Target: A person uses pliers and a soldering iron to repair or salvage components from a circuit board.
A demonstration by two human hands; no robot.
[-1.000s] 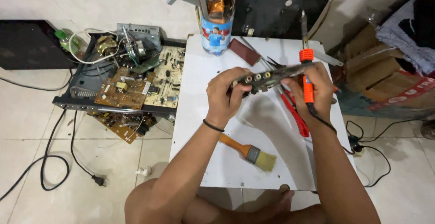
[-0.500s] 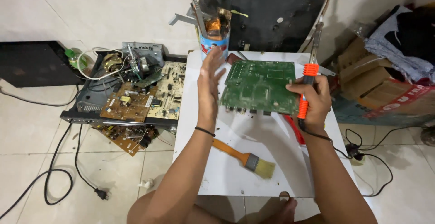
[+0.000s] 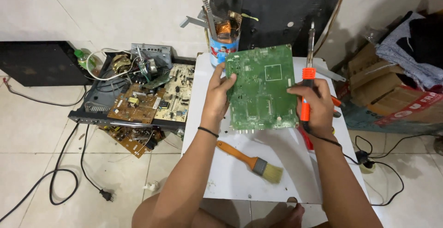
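Orange-handled, the brush lies nearest on the white counter, just this side of the green circuit board, likely parked within reach. The board is tipped up off the counter to face the person: the left hand has its grip closed on the board's left edge, while the right hand braces the right edge, its grip wrapped around an orange soldering iron pointing up and away. Beyond the board stands a can of odds and ends.
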